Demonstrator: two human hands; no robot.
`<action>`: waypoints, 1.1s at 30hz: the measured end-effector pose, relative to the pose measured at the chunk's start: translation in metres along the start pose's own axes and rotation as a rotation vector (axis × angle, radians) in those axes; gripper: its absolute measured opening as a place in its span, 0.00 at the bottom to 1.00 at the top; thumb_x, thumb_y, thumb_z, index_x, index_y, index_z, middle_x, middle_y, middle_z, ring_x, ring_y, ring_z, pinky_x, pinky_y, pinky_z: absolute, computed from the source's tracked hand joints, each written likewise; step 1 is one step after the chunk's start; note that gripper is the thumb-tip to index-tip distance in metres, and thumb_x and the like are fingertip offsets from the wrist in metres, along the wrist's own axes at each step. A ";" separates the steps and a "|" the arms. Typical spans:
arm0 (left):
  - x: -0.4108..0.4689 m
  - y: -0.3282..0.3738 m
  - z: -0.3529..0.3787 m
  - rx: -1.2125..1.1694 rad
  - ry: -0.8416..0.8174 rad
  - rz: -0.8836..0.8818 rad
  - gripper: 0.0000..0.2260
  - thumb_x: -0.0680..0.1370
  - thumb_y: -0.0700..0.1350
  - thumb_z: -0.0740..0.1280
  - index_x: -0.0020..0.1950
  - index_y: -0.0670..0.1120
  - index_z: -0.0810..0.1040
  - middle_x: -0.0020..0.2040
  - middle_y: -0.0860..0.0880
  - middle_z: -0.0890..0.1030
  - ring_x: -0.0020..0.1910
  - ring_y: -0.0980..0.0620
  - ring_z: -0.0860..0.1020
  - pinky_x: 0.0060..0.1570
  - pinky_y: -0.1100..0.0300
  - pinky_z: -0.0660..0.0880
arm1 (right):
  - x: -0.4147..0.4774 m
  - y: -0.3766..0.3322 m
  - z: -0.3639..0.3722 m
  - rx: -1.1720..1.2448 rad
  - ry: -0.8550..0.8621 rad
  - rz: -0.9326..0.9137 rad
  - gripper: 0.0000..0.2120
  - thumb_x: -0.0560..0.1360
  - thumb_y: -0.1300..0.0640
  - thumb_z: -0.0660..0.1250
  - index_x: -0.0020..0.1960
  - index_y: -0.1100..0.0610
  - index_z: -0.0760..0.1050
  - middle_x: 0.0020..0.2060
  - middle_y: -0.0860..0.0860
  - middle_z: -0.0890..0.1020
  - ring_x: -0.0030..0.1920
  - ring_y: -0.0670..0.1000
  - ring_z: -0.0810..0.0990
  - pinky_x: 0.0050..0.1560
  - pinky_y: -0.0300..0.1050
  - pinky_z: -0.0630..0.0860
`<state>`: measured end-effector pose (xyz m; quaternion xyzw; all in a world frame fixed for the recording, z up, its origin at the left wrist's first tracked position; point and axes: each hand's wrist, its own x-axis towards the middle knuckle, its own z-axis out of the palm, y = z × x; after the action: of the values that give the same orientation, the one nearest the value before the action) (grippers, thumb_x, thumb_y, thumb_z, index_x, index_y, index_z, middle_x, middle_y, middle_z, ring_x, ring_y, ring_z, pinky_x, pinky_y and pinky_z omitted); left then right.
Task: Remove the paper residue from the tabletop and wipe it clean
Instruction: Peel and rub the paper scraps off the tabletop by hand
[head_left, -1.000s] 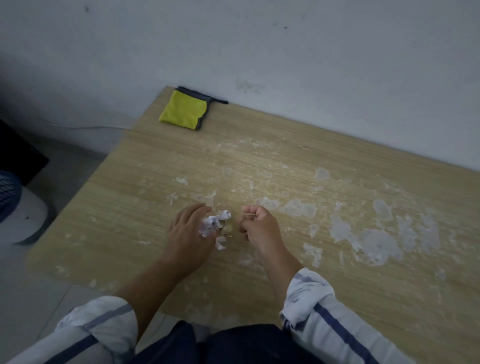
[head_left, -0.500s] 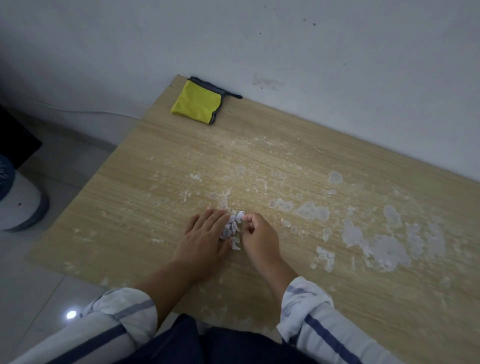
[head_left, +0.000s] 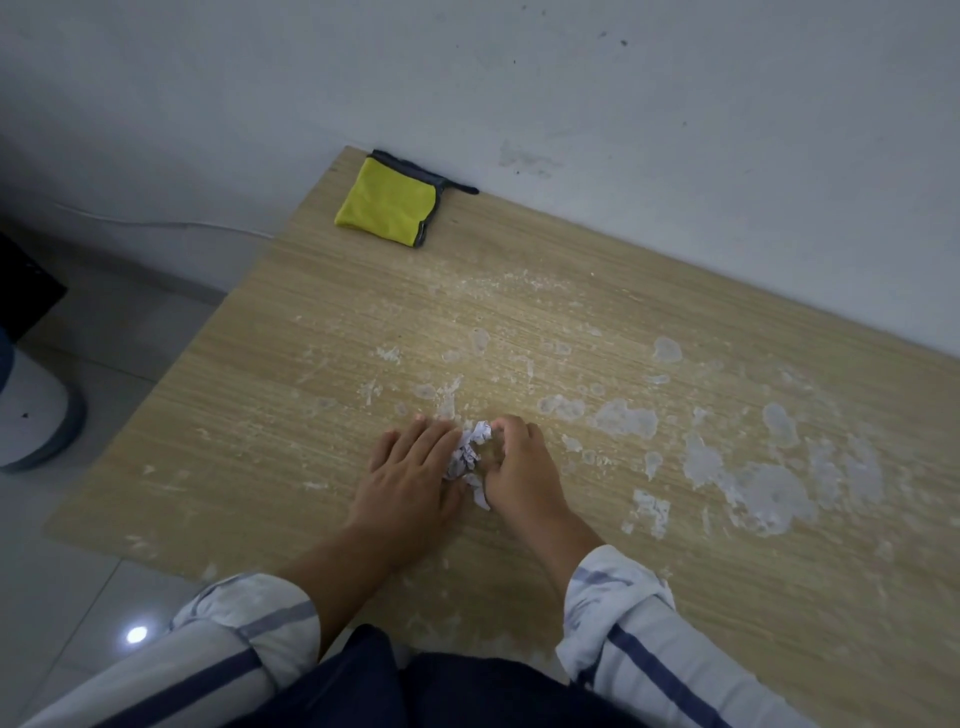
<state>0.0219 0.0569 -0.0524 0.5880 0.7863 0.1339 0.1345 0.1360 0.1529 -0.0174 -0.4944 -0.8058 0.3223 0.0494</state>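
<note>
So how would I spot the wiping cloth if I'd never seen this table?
Start at the wooden tabletop and follow it to the far left corner, where it meets the white wall. There lies the folded cloth, flat and well away from both hands. It is bright yellow with a dark grey edge, the only coloured thing among pale paper residue.

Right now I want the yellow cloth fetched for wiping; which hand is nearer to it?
Left. The left hand lies below the yellow cloth; the right hand sits further right, beside the scraped paper bits.
</note>
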 end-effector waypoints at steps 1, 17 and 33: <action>0.000 0.000 -0.001 0.002 -0.002 0.000 0.27 0.77 0.58 0.48 0.74 0.50 0.61 0.74 0.51 0.64 0.76 0.50 0.55 0.73 0.49 0.51 | -0.001 0.002 0.001 -0.019 0.025 0.009 0.14 0.72 0.63 0.65 0.56 0.53 0.68 0.50 0.52 0.71 0.48 0.53 0.74 0.43 0.44 0.72; 0.000 0.011 -0.013 -0.119 0.011 -0.049 0.34 0.72 0.61 0.45 0.77 0.51 0.49 0.78 0.50 0.48 0.76 0.52 0.47 0.73 0.48 0.42 | -0.025 0.048 -0.009 -0.141 0.222 0.017 0.10 0.77 0.59 0.58 0.53 0.57 0.77 0.53 0.53 0.76 0.55 0.55 0.72 0.56 0.50 0.66; 0.047 0.173 0.050 0.080 -0.229 0.205 0.39 0.68 0.59 0.33 0.77 0.47 0.51 0.78 0.47 0.49 0.77 0.47 0.43 0.67 0.52 0.32 | -0.053 0.167 -0.087 -0.232 0.191 0.114 0.27 0.75 0.45 0.44 0.63 0.55 0.72 0.65 0.53 0.72 0.66 0.56 0.68 0.64 0.53 0.62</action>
<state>0.1816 0.1524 -0.0377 0.6813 0.7065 0.0478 0.1854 0.3251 0.1999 -0.0311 -0.5701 -0.7999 0.1807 0.0499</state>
